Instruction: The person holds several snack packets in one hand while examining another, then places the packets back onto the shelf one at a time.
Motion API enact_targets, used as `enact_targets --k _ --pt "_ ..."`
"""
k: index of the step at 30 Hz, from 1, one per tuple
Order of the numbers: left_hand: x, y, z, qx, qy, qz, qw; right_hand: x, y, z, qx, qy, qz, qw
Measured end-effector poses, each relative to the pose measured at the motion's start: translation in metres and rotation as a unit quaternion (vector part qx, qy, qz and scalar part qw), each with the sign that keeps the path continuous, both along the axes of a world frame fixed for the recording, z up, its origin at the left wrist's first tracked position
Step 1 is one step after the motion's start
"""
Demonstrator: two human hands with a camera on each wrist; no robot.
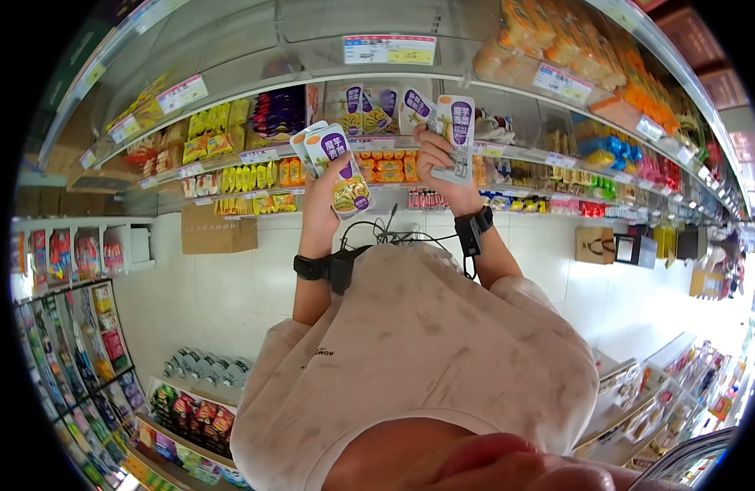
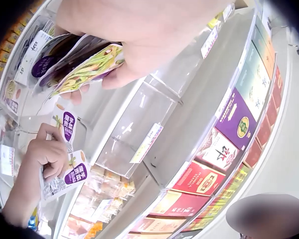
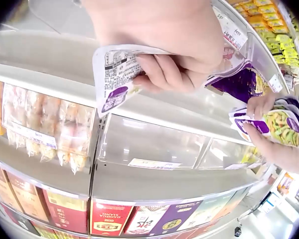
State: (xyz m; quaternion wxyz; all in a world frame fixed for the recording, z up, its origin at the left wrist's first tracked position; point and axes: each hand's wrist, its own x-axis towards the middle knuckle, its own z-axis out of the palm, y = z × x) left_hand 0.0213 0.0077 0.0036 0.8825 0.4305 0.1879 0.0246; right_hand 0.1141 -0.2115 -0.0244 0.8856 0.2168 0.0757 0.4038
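Note:
My left hand [image 1: 318, 209] grips a small fanned stack of white snack packets [image 1: 338, 159] with purple labels and a picture of green vegetable strips. In the left wrist view the thumb presses the front of these packets [image 2: 97, 69]. My right hand [image 1: 445, 168] holds a matching packet [image 1: 458, 123] upright, its fingers curled around the edge. Another packet [image 1: 416, 106] leans out at an angle beside that hand. Printed small text shows on the back of the right hand's packet [image 3: 117, 74] in the right wrist view. Between the hands, more such packets [image 1: 365, 112] stand in a shelf compartment.
Price tags [image 1: 390, 50] line the shelf edges. Yellow snack bags [image 1: 218, 131] lie left of the compartment, orange packs [image 1: 390, 168] below it. Boxed goods [image 3: 112, 216] fill another shelf. A cardboard box [image 1: 219, 229] stands on the floor, with bottles [image 1: 205, 367] behind me.

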Motion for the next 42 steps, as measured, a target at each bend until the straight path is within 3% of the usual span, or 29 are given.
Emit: enact_targets --k 9,10,11,12,13,16,17,20,21,25,28,29,30,32,33,36,42 --pt "0.010 -0.017 -0.007 0.015 0.016 -0.042 0.999 -0.014 -0.007 0.004 -0.014 -0.083 -0.018 0.996" --pt "0.010 -0.021 -0.005 0.015 0.005 -0.029 0.999 -0.016 -0.002 0.008 -0.229 -0.121 -0.065 0.964" --pt "0.011 -0.026 -0.003 0.015 -0.007 -0.013 1.000 -0.018 0.006 0.012 -0.430 -0.156 -0.108 0.882" --pt "0.010 -0.030 -0.001 0.016 -0.018 0.005 1.000 -0.022 0.017 0.016 -0.609 -0.185 -0.145 0.757" --pt "0.008 -0.032 -0.001 0.054 -0.042 -0.012 0.998 -0.027 0.026 0.013 -0.620 -0.206 -0.178 0.735" --pt "0.001 -0.039 0.006 0.170 -0.108 -0.067 0.977 -0.039 0.039 0.010 -0.706 -0.351 -0.216 0.575" --pt "-0.001 -0.044 0.019 0.202 -0.084 -0.102 0.970 -0.041 0.040 0.006 -0.698 -0.380 -0.211 0.569" --pt "0.002 -0.042 0.011 0.086 -0.069 -0.010 0.994 -0.031 0.035 -0.002 -0.688 -0.439 -0.200 0.542" --pt "0.001 -0.036 0.010 0.074 -0.057 -0.026 0.995 -0.032 0.040 0.003 -0.650 -0.424 -0.235 0.585" --pt "-0.004 -0.035 0.012 0.045 -0.062 0.013 0.997 -0.022 0.032 0.007 -0.530 -0.226 -0.192 0.795" --pt "-0.005 -0.037 0.011 -0.029 -0.055 0.047 0.997 -0.015 0.026 -0.001 -0.417 -0.164 -0.085 0.890" --pt "-0.004 -0.036 0.008 -0.060 -0.036 0.064 0.995 -0.012 0.027 -0.003 -0.300 -0.087 -0.040 0.949" --pt "-0.003 -0.031 0.003 -0.078 -0.045 0.060 0.994 -0.013 0.026 -0.004 -0.217 -0.098 -0.022 0.971" --pt "-0.002 -0.020 -0.006 -0.115 -0.063 0.052 0.990 -0.014 0.025 -0.005 -0.047 -0.117 0.016 0.992" --pt "-0.004 -0.018 0.003 -0.077 -0.046 0.071 0.993 -0.017 0.023 0.007 -0.060 -0.067 0.015 0.996" --pt "-0.008 -0.003 -0.005 -0.088 -0.013 0.110 0.990 -0.020 0.021 0.011 -0.028 -0.073 -0.004 0.997" --pt "-0.006 -0.007 -0.002 -0.003 0.008 0.164 0.986 -0.026 0.018 0.019 -0.053 -0.078 -0.001 0.996"
